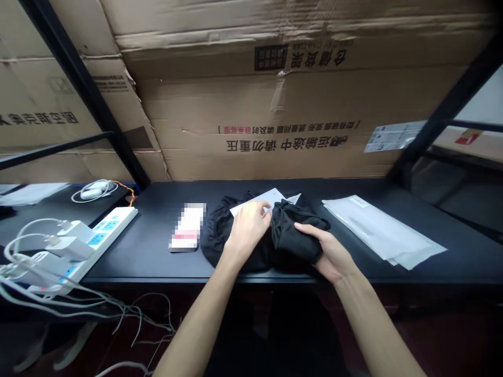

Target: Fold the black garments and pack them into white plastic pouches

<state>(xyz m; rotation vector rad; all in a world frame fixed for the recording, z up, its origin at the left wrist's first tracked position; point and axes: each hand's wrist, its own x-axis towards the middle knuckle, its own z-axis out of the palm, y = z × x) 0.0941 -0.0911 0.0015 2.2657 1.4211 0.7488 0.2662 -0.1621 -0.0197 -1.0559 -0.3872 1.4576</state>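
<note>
A black cloth garment (220,225) lies bunched on the dark table in front of me, its left part gathered like an elastic edge. My right hand (332,254) is wrapped round a folded bundle of the same black cloth, thumb on top and fingers beneath. My left hand (251,220) is over the middle of the garment, its fingers curled and close to the bundle's left edge. What its fingertips pinch is hidden. Behind that hand a white card or sheet (275,196) lies on the cloth, partly covered.
Flat whitish plastic bags (377,225) lie to the right. A phone-shaped blurred object (187,228) lies left of the garment. Farther left, a white power strip (113,220) holds chargers with trailing cables. Large cardboard (251,162) stands behind the table, between black metal posts (129,157).
</note>
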